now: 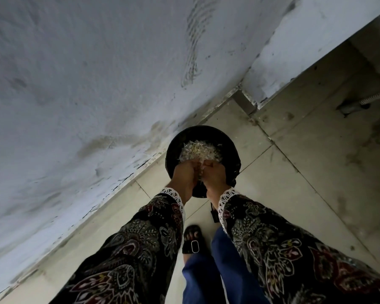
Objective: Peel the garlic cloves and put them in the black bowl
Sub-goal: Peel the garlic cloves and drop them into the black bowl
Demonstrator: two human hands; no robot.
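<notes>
Head view: big whitish wall (97,84) on my left, tiled floor (305,172) below, no readable writing I can spot. The round black container (203,132) sits on the floor by the wall, mouth up, full of pale garlic skins (199,151). Left hand (183,174) and right hand (215,175) hang together over its near rim, fingers curled around bits of skin.

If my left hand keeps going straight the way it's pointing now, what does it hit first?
Most likely the pale heap of garlic skins in the black container. The left hand points away from you, fingers curled at the heap's near edge beside the right hand. Depth is unclear.
</notes>
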